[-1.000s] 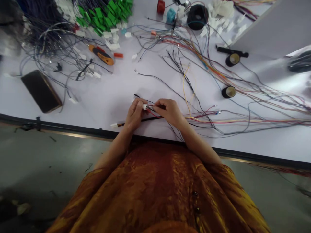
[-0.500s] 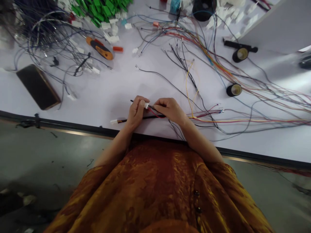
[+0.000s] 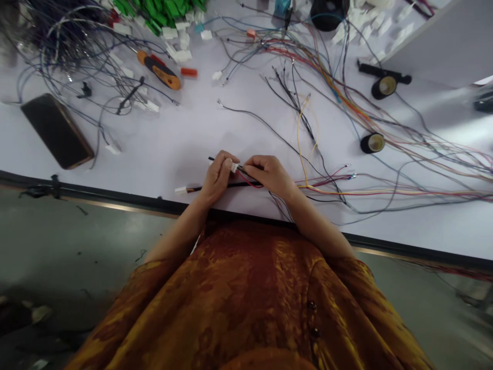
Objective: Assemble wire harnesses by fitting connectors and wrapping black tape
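Observation:
A small white connector (image 3: 234, 167) is pinched between the thumb and fingers of my left hand (image 3: 219, 177). My right hand (image 3: 270, 173) grips a black wire (image 3: 241, 168) at the connector's right side. A red wire (image 3: 248, 180) runs from the same connector under my right hand. Something thin and black pokes out past my left fingers. Below both hands lies a black sleeved cable (image 3: 234, 185), with another white connector (image 3: 181, 190) at its left end. Whether the black wire is seated inside the connector cannot be made out.
A phone (image 3: 57, 131) lies at the left, near an orange-and-black screwdriver (image 3: 159, 69). Green connectors (image 3: 165, 13) are heaped at the back. Loose wires (image 3: 354, 110) spread across the right side. Black tape rolls (image 3: 372, 143) stand among them. The table's dark edge (image 3: 404, 248) runs along the front.
The view has shifted slightly. Both hands keep almost the same pose, with the connector and black wire still held together.

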The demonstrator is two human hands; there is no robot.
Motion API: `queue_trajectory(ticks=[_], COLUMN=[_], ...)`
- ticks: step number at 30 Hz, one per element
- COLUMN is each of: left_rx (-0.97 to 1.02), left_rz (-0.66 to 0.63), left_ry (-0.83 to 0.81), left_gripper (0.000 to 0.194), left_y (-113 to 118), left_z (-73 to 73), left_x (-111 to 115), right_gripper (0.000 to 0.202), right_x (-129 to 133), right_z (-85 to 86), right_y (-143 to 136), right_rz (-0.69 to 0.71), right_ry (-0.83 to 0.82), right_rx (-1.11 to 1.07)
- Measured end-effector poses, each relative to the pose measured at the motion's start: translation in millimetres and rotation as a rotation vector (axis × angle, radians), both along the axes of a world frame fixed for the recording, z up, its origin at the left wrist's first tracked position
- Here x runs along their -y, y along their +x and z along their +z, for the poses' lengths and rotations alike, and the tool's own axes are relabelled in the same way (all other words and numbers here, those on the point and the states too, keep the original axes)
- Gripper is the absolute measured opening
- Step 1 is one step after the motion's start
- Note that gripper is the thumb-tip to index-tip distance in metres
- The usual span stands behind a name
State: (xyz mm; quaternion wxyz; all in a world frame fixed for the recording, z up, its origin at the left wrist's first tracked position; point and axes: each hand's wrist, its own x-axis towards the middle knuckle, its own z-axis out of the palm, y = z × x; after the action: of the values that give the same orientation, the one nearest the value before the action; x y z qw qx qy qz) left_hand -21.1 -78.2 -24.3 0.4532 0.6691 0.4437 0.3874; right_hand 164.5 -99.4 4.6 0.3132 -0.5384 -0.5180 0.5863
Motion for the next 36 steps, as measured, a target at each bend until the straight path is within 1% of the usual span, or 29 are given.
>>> queue_trajectory(ticks=[7,10,13,16,19,25,29,33,36], left_rx=[0.003,0.006,0.028,0.061,0.065,-0.02,-0.014,0.024,0.039], left_rz=[-0.018,-0.028,-0.026,0.009,0.033,-0.022,-0.024,0.04,0.074], left_ry=[-0.021,-0.044,-0.074,-0.102,-0.089,-0.027,-0.029,-0.036,-0.028], left_gripper=[0.048,0.048,0.048,0.047,0.046,0.047,0.046,0.047,0.048], left_y=[3.3,3.5,4.1,5.4,6.2,5.9,6.0,7.8,9.4], left_z=[-0.4,-1.4,-0.4,2.0,3.7,1.3,-0.7,1.1,2.1], left_x=[1.9,3.2,3.8,3.5,3.0,4.2,4.8,4.8,3.5], right_gripper=[0.028,0.026,0.025,0.025,0.024,0.023,0.024,0.026,0.025], right_x=[2.4,3.6,3.4,2.4,2.0,3.2,5.6,5.8,1.8], right_z=[-1.6,-1.9,-0.9,0.4,-0.4,-4.9,-6.0,-9.6,-12.4], right_y=[-4.1,-8.1,-8.6,-3.7,0.3,-5.5,-6.7,-5.7,-6.6], right_rz=[-0.023,-0.053,-0.039,-0.004,-0.009,-0.04,-0.061,-0.083,-0.097], right_ry=[0.055,0.128,0.181,0.152,0.133,0.157,0.175,0.162,0.188], right_rx=[0.026,0.097,0.135,0.106,0.096,0.087,0.089,0.087,0.1])
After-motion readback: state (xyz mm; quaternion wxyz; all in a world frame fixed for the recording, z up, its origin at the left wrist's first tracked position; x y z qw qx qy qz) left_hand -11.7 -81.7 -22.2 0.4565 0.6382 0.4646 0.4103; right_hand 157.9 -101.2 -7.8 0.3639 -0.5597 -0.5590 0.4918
